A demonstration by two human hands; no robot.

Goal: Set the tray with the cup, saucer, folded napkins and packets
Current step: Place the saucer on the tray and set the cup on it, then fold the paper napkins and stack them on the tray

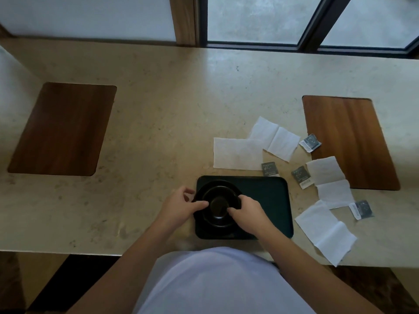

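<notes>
A dark green tray lies on the stone counter in front of me. On its left part sits a black saucer with a black cup on it. My left hand grips the cup's left rim and my right hand grips its right side. Several white napkins lie unfolded beyond and right of the tray, among them one at the back and one near the front edge. Several grey packets are scattered among them, one just behind the tray and one right of it.
Two dark wooden placemats lie on the counter, one at far left and one at far right. A window with dark frames runs behind the counter. The counter's front edge is close to my body.
</notes>
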